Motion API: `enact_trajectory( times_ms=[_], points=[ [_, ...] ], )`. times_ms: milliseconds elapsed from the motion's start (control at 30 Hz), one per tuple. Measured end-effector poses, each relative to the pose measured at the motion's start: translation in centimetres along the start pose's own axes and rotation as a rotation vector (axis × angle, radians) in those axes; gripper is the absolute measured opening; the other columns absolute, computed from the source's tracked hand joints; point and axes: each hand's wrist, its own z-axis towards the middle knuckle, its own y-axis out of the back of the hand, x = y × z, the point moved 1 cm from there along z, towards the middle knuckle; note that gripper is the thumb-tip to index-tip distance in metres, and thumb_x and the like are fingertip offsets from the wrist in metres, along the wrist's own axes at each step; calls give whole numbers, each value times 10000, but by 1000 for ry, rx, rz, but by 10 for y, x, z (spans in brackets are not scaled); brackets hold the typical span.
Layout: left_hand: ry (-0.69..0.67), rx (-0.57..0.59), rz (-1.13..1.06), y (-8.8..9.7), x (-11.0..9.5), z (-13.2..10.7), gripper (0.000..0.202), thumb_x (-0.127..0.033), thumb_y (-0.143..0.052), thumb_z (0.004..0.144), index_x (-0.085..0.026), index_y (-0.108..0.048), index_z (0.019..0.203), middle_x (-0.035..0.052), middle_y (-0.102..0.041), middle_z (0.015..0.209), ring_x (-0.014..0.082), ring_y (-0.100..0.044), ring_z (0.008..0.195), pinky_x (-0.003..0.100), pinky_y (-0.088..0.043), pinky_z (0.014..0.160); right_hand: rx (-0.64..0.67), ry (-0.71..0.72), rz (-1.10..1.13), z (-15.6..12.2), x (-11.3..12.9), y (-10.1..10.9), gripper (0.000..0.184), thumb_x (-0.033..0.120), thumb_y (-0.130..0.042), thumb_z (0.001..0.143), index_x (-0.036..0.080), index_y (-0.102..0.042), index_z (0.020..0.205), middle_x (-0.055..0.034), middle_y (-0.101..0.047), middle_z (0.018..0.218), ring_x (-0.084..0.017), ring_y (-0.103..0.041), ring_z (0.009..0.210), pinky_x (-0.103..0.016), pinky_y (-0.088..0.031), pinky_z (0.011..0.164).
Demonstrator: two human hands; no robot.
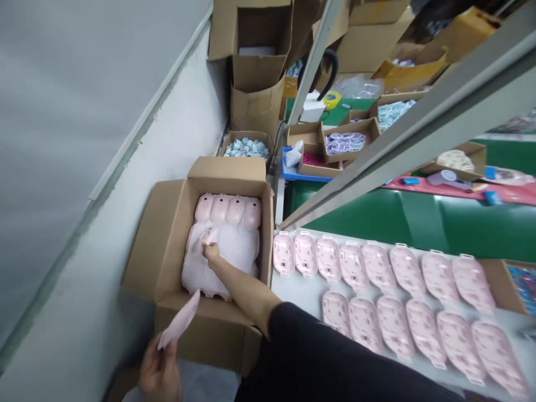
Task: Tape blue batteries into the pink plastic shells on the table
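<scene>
My left hand (161,365), low in the view in front of the cardboard box (167,251), is closed on a thin pale pink curved piece (182,321), seen nearly edge-on. Inside the box, my right hand (211,251) pinches a pale pinkish piece (205,237); blur hides its exact shape. Beneath that hand lies a white translucent sheet (234,251) over pink plastic shells. A row of pink shells (228,209) shows uncovered along the box's far side. The box flaps are folded outward.
To the right, two rows of pink shells (352,265) lie on a white table (293,296). A slanting metal post (377,139) crosses above it. Behind are a green conveyor belt (419,218), a carton of light blue parts (247,148) and stacked cartons (255,100). A wall (125,178) borders the left.
</scene>
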Motion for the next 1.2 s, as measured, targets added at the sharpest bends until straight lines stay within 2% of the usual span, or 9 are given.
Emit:
enact_trajectory(
  times_ms=[100, 200, 267, 400, 533, 667, 767, 967, 1200],
  points=[
    [-60, 33, -137, -21, -33, 10, 436, -466, -877, 682, -227, -724, 1013, 17, -773, 976, 217, -739, 927, 434, -586, 998, -185, -199, 244, -59, 8, 48, 324, 526, -561, 978, 204, -561, 1014, -8, -579, 800, -153, -569, 714, -293, -511, 670],
    [-79, 194, -241, -49, -62, 1, 519, -517, -908, 635, -208, -740, 1017, 40, -776, 998, 229, -726, 983, 433, -567, 1024, -241, -187, 393, -159, 31, 141, 451, 584, -754, 819, 215, -633, 1049, 0, -611, 817, -134, -560, 671, -256, -478, 600],
    [-51, 344, -276, -74, -79, -21, 567, -559, -913, 612, -196, -756, 1019, 68, -782, 1021, 250, -725, 993, 422, -585, 981, -306, -151, 429, -237, 54, 210, 484, 583, -838, 740, 231, -687, 1035, 5, -627, 795, -128, -555, 635, -241, -448, 555],
    [86, 693, -270, -141, -105, -112, 611, -579, -915, 592, -187, -776, 1041, 97, -791, 1043, 252, -732, 950, 374, -610, 881, -370, -99, 371, -381, 101, 321, 495, 542, -917, 653, 215, -729, 974, -2, -660, 718, -118, -559, 544, -224, -399, 490],
    [244, 1016, -163, -204, -109, -252, 598, -546, -918, 592, -169, -791, 1038, 95, -797, 1001, 219, -739, 861, 311, -610, 800, -266, -164, 310, -499, 117, 385, 388, 447, -928, 625, 176, -738, 828, 18, -637, 600, -85, -506, 446, -196, -340, 441],
    [374, 1364, 10, -231, -103, -381, 693, -498, -934, 596, -155, -767, 1175, 108, -796, 1005, 236, -752, 855, 335, -616, 804, -182, -279, 350, -594, 92, 401, 204, 322, -836, 699, 144, -736, 696, -17, -672, 610, -106, -547, 473, -211, -389, 455],
    [404, 1432, 63, -233, -106, -435, 783, -467, -955, 588, -190, -727, 1284, 84, -797, 1000, 197, -741, 805, 295, -608, 752, -304, -183, 545, -652, 67, 394, 158, 262, -709, 742, 114, -758, 763, -65, -727, 699, -145, -631, 573, -218, -455, 500],
    [324, 1440, 127, -232, -119, -471, 622, -407, -962, 608, -183, -787, 1161, 75, -794, 996, 142, -709, 777, 226, -579, 709, -387, 148, 958, -726, 43, 374, 423, 190, -810, 718, 129, -685, 1118, -49, -767, 851, -149, -701, 688, -224, -559, 627],
    [270, 1515, 132, -231, -120, -493, 594, -415, -913, 676, -170, -780, 1201, 103, -786, 1046, 186, -727, 879, 265, -582, 788, -577, 151, 891, -760, 35, 379, 389, 235, -874, 789, 166, -752, 1152, -35, -772, 907, -117, -699, 715, -203, -558, 657]
  ],
)
